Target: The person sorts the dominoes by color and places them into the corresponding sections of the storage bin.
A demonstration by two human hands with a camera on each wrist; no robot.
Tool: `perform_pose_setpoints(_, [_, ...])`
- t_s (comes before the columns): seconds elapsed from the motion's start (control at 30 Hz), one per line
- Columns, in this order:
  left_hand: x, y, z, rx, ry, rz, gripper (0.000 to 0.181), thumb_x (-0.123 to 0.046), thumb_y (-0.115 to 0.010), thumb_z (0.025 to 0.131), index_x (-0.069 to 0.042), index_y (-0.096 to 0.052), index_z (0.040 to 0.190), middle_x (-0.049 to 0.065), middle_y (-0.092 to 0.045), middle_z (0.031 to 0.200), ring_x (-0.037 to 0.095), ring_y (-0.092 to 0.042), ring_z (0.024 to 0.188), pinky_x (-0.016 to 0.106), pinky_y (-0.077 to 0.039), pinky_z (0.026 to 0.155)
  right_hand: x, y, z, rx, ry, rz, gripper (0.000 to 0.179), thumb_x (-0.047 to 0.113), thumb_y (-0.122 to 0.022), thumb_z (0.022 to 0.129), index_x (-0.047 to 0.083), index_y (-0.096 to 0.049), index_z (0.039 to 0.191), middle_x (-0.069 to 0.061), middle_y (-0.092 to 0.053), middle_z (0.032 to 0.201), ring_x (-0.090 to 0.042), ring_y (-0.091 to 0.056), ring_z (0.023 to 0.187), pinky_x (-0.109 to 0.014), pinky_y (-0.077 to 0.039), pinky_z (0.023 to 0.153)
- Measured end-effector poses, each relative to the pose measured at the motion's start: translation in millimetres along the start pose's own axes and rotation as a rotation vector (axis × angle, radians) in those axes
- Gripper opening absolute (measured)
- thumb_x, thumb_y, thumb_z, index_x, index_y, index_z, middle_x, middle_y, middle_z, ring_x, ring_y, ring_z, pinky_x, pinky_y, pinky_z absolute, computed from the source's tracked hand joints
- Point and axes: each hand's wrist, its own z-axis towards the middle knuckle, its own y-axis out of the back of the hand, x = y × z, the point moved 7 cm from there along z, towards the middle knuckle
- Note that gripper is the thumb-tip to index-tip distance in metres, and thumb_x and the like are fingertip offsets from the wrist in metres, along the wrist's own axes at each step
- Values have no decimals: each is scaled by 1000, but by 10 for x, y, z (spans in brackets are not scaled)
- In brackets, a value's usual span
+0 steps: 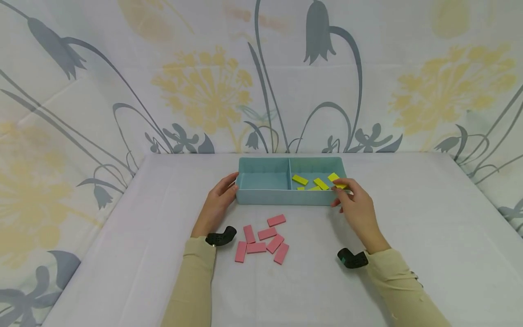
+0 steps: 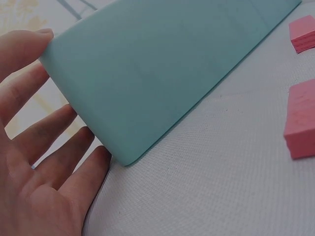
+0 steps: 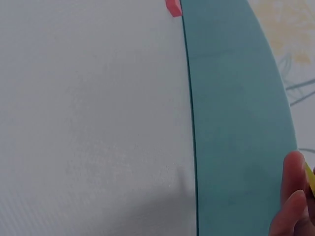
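A pale blue-green box (image 1: pixel 265 197) with two compartments stands on the table. My left hand (image 1: pixel 216 204) touches its left end; in the left wrist view the fingers (image 2: pixel 59 125) lie fairly straight against the side, thumb by the top corner. At the front right corner, my right hand (image 1: pixel 359 209) pinches a yellow block (image 3: pixel 310 177) at rim height, mostly hidden by fingers. Several yellow blocks (image 1: pixel 321 183) lie in the right compartment. The left compartment (image 1: pixel 263 180) shows only its bare floor.
Several pink blocks (image 1: pixel 256 248) lie loose on the white table (image 1: pixel 310 290) in front of the box, between the forearms. A flower-patterned cloth (image 1: pixel 286 81) hangs behind the table. Black wrist cameras (image 1: pixel 352 259) sit on both wrists.
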Motion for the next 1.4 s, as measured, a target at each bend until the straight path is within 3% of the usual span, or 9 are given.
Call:
perform_pose_setpoints(0.23, [-5, 4, 5, 2, -6, -2, 48, -35, -51, 90, -22, -39, 135, -7, -35, 138, 18, -32, 127, 31, -33, 98, -26, 48, 30, -18, -16, 1, 27, 25, -44, 94, 9, -53, 114, -10, -63, 101, -28, -62, 66, -29, -47, 51])
perform_pose_setpoints(0.53, [5, -2, -1, -2, -1, -12, 51, -40, -52, 88, -23, -40, 135, -8, -35, 138, 18, -33, 127, 30, -33, 98, -52, 19, 39, 15, -21, -13, 28, 27, -44, 94, 15, -49, 119, -6, -61, 103, -25, -63, 69, -32, -48, 53])
perform_pose_setpoints(0.67, [18, -7, 13, 7, -20, -88, 47, -29, -52, 91, -19, -40, 135, -2, -34, 139, 21, -31, 128, 34, -32, 99, -50, -1, 38, 41, -8, -25, 31, 27, -44, 94, 15, -46, 123, -6, -59, 106, -25, -63, 69, -32, -48, 54])
perform_pose_setpoints(0.77, [63, -2, 45, 10, -31, -137, 44, -22, -52, 91, -20, -41, 134, -1, -34, 140, 23, -29, 129, 35, -31, 100, -50, -28, 43, 71, -3, -45, 33, 25, -43, 94, 14, -42, 125, -7, -56, 109, -25, -62, 69, -30, -48, 54])
perform_pose_setpoints(1.07, [254, 35, 138, -11, -29, -110, 41, -28, -53, 90, -29, -44, 131, -8, -36, 137, 15, -32, 127, 34, -33, 99, -39, -103, 50, 150, 30, -119, 45, 22, -47, 93, 12, -33, 134, -9, -48, 123, -23, -61, 71, -31, -47, 57])
perform_pose_setpoints(1.4, [63, -1, 44, 3, -22, -129, 44, -23, -51, 91, -20, -41, 134, -1, -34, 140, 22, -29, 129, 35, -32, 99, -26, -98, 37, 126, 49, -139, 48, 21, -48, 92, 11, -33, 136, -6, -43, 131, -18, -60, 69, -31, -48, 58])
